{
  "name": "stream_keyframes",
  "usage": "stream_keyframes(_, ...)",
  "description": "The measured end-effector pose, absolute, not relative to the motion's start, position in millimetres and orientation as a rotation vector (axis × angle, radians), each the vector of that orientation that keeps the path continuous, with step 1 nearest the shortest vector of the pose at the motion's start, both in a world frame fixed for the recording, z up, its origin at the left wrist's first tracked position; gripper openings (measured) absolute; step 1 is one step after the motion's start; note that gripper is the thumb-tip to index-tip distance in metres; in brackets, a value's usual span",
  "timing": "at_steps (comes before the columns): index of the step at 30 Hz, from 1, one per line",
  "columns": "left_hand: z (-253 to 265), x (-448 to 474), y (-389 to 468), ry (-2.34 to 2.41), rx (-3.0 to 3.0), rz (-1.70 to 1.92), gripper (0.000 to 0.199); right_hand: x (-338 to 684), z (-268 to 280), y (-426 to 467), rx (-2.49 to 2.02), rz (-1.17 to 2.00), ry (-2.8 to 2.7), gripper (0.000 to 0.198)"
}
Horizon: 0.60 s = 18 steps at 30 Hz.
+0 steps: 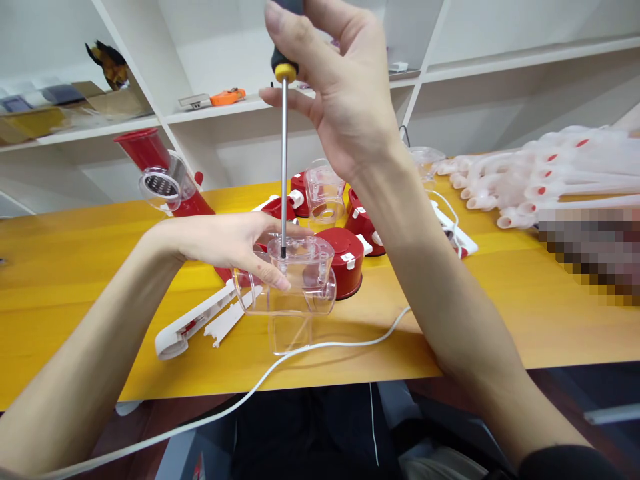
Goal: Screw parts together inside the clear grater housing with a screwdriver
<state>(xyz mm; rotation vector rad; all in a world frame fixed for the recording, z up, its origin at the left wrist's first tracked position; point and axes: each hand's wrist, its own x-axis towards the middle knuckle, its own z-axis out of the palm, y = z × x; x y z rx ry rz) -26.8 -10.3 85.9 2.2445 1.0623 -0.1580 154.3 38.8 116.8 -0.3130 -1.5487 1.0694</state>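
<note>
My right hand [345, 73] is raised and closed around the black and yellow handle of a screwdriver [285, 153]. The shaft points straight down, its tip at the top of a clear plastic housing [300, 293]. My left hand [235, 243] grips that housing from the left, thumb in front and fingers behind, partly hidden. Just behind the housing sits a round red plastic part [341, 260] with a white tab. A white handle-shaped shell [195, 320] and a flat white strip [233, 317] lie to the left of it.
A red grater-like machine [170, 173] stands back left. More red parts [367, 223] and a clear piece [325, 190] lie behind. Several translucent tubes [540, 167] are piled at right. A white cable [345, 343] crosses the table's front. Shelves hold an orange cutter [228, 97].
</note>
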Motion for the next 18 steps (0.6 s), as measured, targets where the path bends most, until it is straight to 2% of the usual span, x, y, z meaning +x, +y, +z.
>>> stream_keyframes(3,86.9,-25.8,-10.3,1.06,2.226,-0.178,0.09,153.7,115.4,42.3,-0.288,1.094,-1.533,0.053)
stream_keyframes(8,87.4,-25.3,-10.3,1.056,2.229,-0.175,0.09,152.5,113.7,41.3,-0.271,1.101,-1.553,0.047)
stream_keyframes(13,87.8,-26.3,-10.9,1.08,2.216,-0.171,0.092,152.7,111.0,39.0,-0.275,0.996,-1.499,0.064)
stream_keyframes(18,87.9,-26.5,-10.9,1.105,2.198,-0.195,0.094,155.6,114.3,43.1,-0.28,1.031,-1.551,0.062)
